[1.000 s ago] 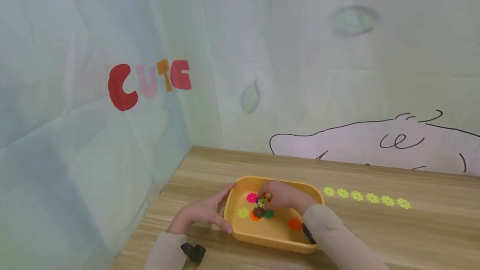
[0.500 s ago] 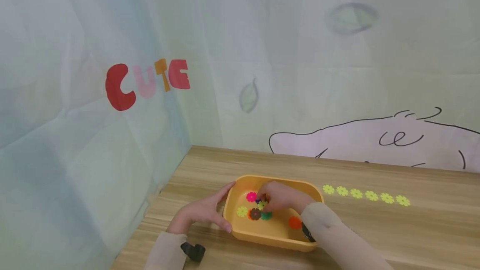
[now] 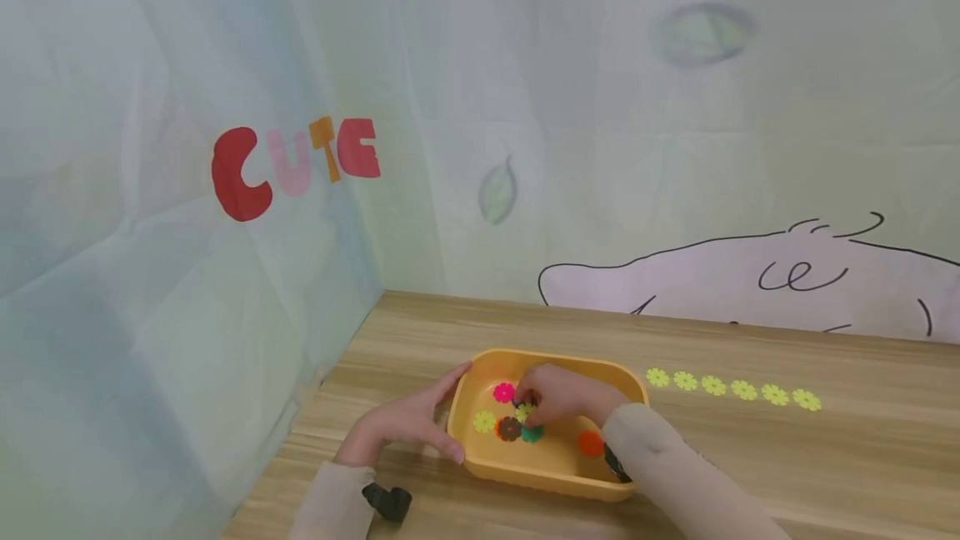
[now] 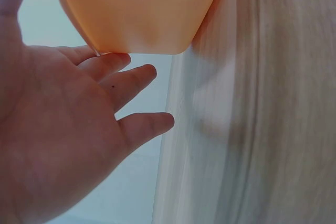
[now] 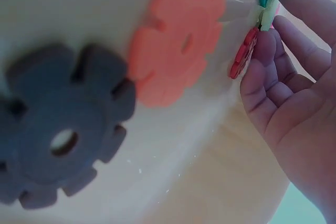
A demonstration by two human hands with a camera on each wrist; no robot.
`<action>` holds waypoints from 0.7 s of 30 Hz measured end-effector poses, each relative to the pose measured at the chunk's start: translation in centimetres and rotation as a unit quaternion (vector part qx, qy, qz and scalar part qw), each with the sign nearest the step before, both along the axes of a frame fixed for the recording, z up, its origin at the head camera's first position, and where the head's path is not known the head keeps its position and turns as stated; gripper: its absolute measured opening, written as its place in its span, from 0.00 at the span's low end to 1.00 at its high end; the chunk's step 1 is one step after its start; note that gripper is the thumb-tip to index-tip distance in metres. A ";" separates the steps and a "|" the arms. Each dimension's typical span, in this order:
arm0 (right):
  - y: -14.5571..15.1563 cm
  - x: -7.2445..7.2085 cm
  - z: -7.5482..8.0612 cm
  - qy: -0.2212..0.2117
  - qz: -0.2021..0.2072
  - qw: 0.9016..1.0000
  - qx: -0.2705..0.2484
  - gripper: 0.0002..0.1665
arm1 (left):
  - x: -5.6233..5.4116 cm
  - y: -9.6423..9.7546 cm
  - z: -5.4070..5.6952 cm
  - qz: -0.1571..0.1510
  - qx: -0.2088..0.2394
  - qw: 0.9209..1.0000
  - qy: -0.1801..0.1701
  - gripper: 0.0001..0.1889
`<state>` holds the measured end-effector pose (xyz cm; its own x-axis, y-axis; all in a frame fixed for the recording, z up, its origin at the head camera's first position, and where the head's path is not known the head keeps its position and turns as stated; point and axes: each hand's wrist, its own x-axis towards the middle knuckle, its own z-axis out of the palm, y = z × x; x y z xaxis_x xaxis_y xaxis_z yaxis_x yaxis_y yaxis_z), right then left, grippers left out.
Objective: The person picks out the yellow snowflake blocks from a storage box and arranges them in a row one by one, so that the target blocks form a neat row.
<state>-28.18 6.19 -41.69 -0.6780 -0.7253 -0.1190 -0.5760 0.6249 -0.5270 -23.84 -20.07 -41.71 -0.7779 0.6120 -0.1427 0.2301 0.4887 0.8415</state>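
At the left end of the orange-yellow plastic tray [image 3: 551,486], my left hand [image 3: 408,425] lies spread against the wall. Its fairly straight fingers [image 4: 134,85] touch the tray in the left wrist view. My right hand [image 3: 558,394] reaches inside the tray with bent fingers and pinches a yellow notched disc [image 3: 524,412], partly covered by the fingertips. Around it lie a pink disc [image 3: 504,392], another yellow disc [image 3: 484,422], a brown disc [image 3: 509,429] over an orange one, and a green disc [image 3: 532,432]. A dark piece by the fingers is mostly hidden.
Several yellow notched discs [image 3: 713,386] form a row on the wooden table [image 3: 750,457], right of the tray. An orange disc [image 3: 590,443] lies near the tray's right end; a dark disc [image 5: 65,124] looms in the right wrist view. Fabric walls [image 3: 600,148] bound the table.
My right hand's fingers have shifted slightly among the discs, and the brown and green discs have moved a little left and down. My left hand stays at the tray.
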 end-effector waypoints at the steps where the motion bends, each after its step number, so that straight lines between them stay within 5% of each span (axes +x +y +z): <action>1: 0.0 0.0 0.0 -0.002 -0.001 1.000 0.001 0.12 | 0.0 0.0 0.0 0.001 0.000 1.000 0.000 0.67; 21: 0.0 0.0 0.3 -0.007 0.006 1.000 0.004 0.12 | 0.2 0.0 0.3 0.006 0.004 1.000 -0.016 0.67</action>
<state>-28.15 6.16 -41.40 -0.6677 -0.7324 -0.1332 -0.5763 0.6218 -0.5303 -23.63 -20.03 -41.42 -0.7804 0.6038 -0.1624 0.1974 0.4844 0.8523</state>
